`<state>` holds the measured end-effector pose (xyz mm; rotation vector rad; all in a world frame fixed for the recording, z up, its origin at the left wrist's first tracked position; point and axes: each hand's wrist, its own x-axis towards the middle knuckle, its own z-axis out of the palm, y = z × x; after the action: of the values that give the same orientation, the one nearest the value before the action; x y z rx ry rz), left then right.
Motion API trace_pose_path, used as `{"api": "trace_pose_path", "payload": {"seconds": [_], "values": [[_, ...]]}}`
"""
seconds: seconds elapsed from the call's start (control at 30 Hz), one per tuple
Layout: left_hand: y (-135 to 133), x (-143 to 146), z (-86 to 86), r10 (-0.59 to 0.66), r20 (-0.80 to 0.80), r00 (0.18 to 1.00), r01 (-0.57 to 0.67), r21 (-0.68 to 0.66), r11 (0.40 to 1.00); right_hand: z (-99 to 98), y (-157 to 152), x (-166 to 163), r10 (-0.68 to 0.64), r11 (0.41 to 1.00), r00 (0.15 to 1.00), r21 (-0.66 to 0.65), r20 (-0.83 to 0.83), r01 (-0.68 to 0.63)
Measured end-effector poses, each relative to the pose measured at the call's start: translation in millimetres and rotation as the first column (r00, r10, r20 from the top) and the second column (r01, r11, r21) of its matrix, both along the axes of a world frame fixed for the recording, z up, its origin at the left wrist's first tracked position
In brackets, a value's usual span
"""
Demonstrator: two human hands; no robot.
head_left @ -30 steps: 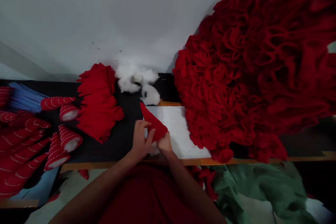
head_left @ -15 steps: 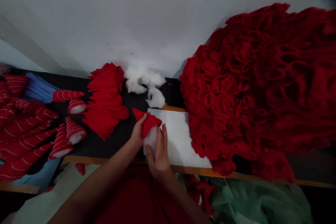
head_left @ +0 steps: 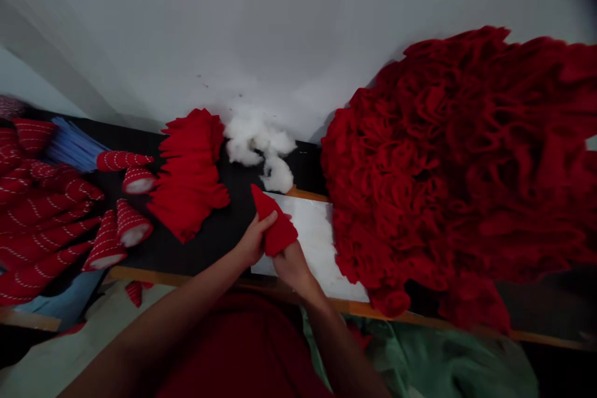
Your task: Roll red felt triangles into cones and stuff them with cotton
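A small red felt cone (head_left: 278, 229) is held over the white board, its tip pointing up and left. My left hand (head_left: 254, 237) is closed around its left side, with the thumb pressed on the front. At the cone's wide lower end is my right hand (head_left: 293, 266), its fingers hidden by the felt, apparently inside the opening. No white stuffing shows at that end now. Loose white fibre stuffing (head_left: 259, 140) lies just beyond the cone. To the left stands a stack of flat red felt pieces (head_left: 189, 174).
A large heap of red felt pieces (head_left: 448, 186) fills the right side of the black table. The white board (head_left: 317, 249) lies in front of me. At left are stuffed red cones with white stitching (head_left: 133, 222) and a blue bundle (head_left: 77, 146). Green fabric (head_left: 448, 360) hangs below the table edge.
My right hand has gone from the white stuffing at the cone's mouth to under the felt, and the stuffing is out of sight. The cone has shifted slightly right and turned more upright.
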<state>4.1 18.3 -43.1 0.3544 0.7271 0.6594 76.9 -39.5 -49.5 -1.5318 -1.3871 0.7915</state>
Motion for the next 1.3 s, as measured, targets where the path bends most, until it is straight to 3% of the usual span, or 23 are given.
{"api": "trace_pose_path", "payload": {"seconds": [0.07, 0.17, 0.3, 0.4, 0.5, 0.6, 0.7, 0.83, 0.97, 1.1, 1.3], "values": [[5.1, -2.4, 2.1, 0.032, 0.01, 0.999, -0.032, -0.003, 0.999, 1.1, -9.7, -7.0, -0.018, 1.0, 1.0, -0.017, 0.012, 0.018], [6.1, -3.2, 3.2, 0.087, 0.033, 0.996, -0.087, -0.016, 0.996, -2.7, -21.0, -16.5, -0.211, 0.976, 0.977, -0.055, -0.005, 0.211], [2.1, -2.2, 1.9, 0.058, 0.084, 0.995, -0.05, -0.103, 0.993, -2.4, -17.4, -18.4, -0.286, 0.954, 0.93, -0.156, -0.231, 0.254], [-2.1, -2.6, 2.6, 0.018, 0.161, 0.987, -0.003, -0.091, 0.996, 1.2, -7.4, -14.9, -0.38, 0.924, 0.819, -0.21, -0.43, 0.319], [-7.6, -3.3, 5.5, 0.07, 0.169, 0.983, -0.077, 0.036, 0.996, 1.5, 0.9, -11.5, -0.459, 0.88, 0.721, -0.153, -0.519, 0.45], [-11.2, -4.2, 8.6, 0.064, 0.153, 0.986, -0.077, 0.085, 0.993, -1.1, 4.6, -9.5, -0.453, 0.882, 0.801, -0.063, -0.391, 0.468], [-9.4, -6.1, 10.0, 0.128, 0.133, 0.983, -0.135, 0.049, 0.99, -3.8, 2.3, -12.0, -0.434, 0.898, 0.897, 0.035, -0.09, 0.438], [-2.9, -10.2, 12.4, 0.205, 0.104, 0.973, -0.208, 0.015, 0.978, -3.8, -11.2, -22.7, -0.388, 0.921, 0.882, 0.16, 0.267, 0.356], [-2.3, -12.7, 16.6, 0.169, 0.16, 0.973, -0.175, 0.03, 0.984, -4.4, -20.5, -27.5, -0.261, 0.959, 0.901, 0.199, 0.347, 0.202], [-9.9, -11.6, 13.3, 0.134, 0.166, 0.977, -0.146, 0.061, 0.987, -10.9, -8.8, -21.0, -0.21, 0.972, 0.976, 0.12, 0.057, 0.203], [-21.3, -12.9, 5.2, 0.073, 0.128, 0.989, -0.077, 0.023, 0.997, -6.0, 3.9, -13.8, -0.285, 0.958, 0.91, -0.045, -0.301, 0.285]]}}
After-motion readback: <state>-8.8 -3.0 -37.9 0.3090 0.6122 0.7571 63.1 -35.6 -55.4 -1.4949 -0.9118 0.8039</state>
